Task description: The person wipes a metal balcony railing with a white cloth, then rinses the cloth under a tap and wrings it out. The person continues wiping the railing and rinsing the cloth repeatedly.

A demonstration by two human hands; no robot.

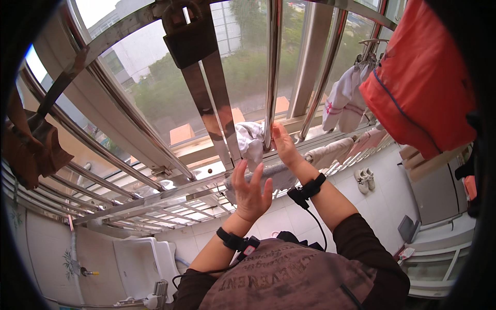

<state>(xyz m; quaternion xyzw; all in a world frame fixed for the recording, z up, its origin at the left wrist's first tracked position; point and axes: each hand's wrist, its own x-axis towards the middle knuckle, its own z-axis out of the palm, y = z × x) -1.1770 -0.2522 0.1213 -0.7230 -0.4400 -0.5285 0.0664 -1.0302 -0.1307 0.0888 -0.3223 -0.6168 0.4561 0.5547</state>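
A crumpled white cloth [250, 140] lies against a vertical metal bar [272, 77] of the window grille, just above the lower rail. My right hand [285, 147] is closed at the bar's other side, where the cloth reaches round to it. The bar partly hides its fingers. Lower and to the left, my left hand [251, 195] is raised with its fingers spread, holding nothing. A grey cloth [279, 175] hangs over a rod behind my hands.
A dark padlock [187, 39] hangs at the top of the grille. White socks [347, 98] and a red garment [421, 82] hang at the right. White shoes [364, 181] stand on the tiled floor. A white sink [147, 263] is at lower left, near a yellow-handled tap [89, 272].
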